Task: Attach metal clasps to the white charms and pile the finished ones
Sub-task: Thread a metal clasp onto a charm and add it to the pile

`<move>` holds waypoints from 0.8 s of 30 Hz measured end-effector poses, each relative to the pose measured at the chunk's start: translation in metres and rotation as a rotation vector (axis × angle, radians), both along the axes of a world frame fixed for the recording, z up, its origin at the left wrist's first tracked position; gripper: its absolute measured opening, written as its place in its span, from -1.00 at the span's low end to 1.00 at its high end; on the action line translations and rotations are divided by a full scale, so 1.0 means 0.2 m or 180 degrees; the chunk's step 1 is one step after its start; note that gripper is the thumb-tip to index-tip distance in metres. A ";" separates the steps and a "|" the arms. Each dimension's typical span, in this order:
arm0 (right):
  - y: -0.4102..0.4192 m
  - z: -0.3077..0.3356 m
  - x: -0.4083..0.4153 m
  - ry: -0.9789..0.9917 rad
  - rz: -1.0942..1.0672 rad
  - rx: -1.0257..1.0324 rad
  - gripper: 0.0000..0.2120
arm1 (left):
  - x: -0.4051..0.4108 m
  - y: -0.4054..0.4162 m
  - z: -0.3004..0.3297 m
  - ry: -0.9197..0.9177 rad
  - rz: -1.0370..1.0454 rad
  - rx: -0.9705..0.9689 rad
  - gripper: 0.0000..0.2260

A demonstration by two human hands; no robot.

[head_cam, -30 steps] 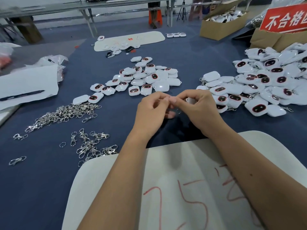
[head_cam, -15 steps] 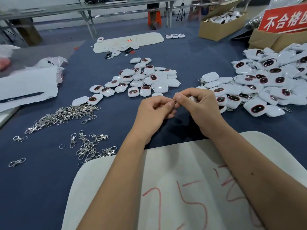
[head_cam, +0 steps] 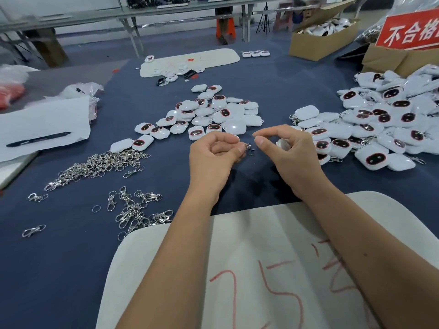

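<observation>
My left hand (head_cam: 215,155) pinches a small metal clasp (head_cam: 248,147) at its fingertips, over the blue table. A short gap away, my right hand (head_cam: 288,151) curls round a white charm (head_cam: 282,143), mostly hidden in the palm, with thumb and forefinger nearly touching. A loose group of white charms (head_cam: 213,112) lies beyond my hands. At the right sits a big pile of charms with clasps (head_cam: 384,124). Loose metal clasps (head_cam: 99,165) lie heaped at the left, with more clasps (head_cam: 137,210) nearer me.
A white foam board with red marks (head_cam: 261,269) lies under my forearms. White paper with a black pen (head_cam: 38,140) is at the left. Cardboard boxes (head_cam: 320,43) and a red sign (head_cam: 411,32) stand at the far right. Another white board (head_cam: 190,61) lies far back.
My hands were pressed together working the clasp at the charm. They have now drawn apart, the left keeping the clasp and the right keeping the charm.
</observation>
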State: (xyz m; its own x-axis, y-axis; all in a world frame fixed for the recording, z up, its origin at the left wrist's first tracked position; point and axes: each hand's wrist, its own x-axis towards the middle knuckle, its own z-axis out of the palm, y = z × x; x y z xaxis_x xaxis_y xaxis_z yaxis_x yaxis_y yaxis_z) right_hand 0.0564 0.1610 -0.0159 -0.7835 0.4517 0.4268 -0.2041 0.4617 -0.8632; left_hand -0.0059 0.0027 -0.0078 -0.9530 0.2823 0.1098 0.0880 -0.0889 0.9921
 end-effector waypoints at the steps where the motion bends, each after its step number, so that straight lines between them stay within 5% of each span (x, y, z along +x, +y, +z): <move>1: -0.01 0.00 0.00 -0.0001 0.0017 0.0186 -0.91 | 0.00 0.00 0.00 0.0091 0.0034 -0.0091 -0.86; 6: -0.03 0.02 0.02 -0.0089 0.0217 0.0690 -0.89 | 0.00 0.00 -0.01 0.0240 -0.0031 -0.0172 -0.85; 24: 0.00 0.01 0.01 -0.0007 0.0429 0.0255 -0.86 | 0.00 -0.01 0.01 0.0114 -0.0742 -0.0078 -0.87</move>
State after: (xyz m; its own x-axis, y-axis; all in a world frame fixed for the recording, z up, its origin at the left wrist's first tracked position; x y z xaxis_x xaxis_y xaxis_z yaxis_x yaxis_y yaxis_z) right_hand 0.0583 0.1619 -0.0140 -0.8357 0.3068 0.4554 -0.2669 0.4978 -0.8252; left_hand -0.0058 0.0007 -0.0065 -0.8574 0.4973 0.1327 0.1029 -0.0869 0.9909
